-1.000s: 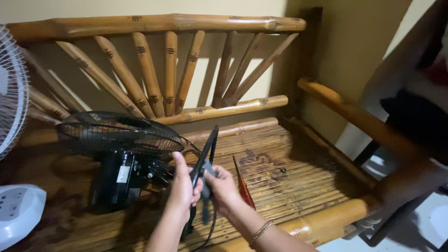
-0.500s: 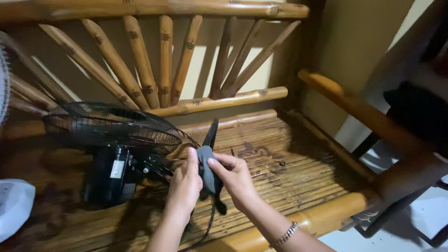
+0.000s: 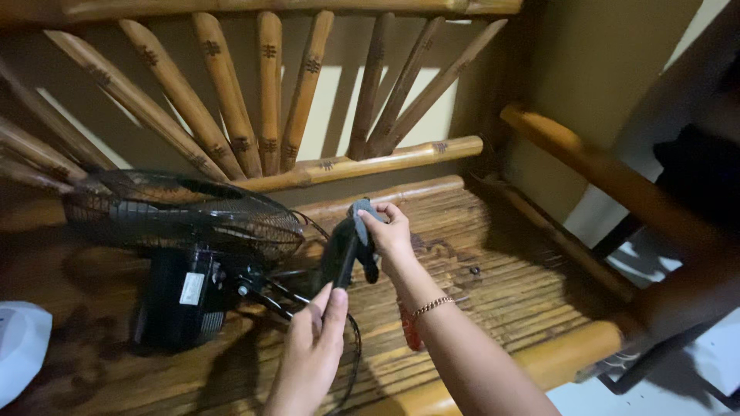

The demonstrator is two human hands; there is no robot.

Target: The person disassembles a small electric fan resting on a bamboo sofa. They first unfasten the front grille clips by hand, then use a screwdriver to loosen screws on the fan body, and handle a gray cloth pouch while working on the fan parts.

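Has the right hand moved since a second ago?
Yes. The right hand, pinching the grey-tipped black flat part, has gone up and away toward the bamboo bench's lower back rail, while the left hand stays lower.

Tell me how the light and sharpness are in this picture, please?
Head view: dim, warm light; the black fan and bench seat lie in deep shadow; the left hand is slightly blurred; the right hand looks sharper.

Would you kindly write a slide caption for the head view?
Two hands, left hand low and right hand high, hold a black fan part beside a black fan on a bamboo bench.
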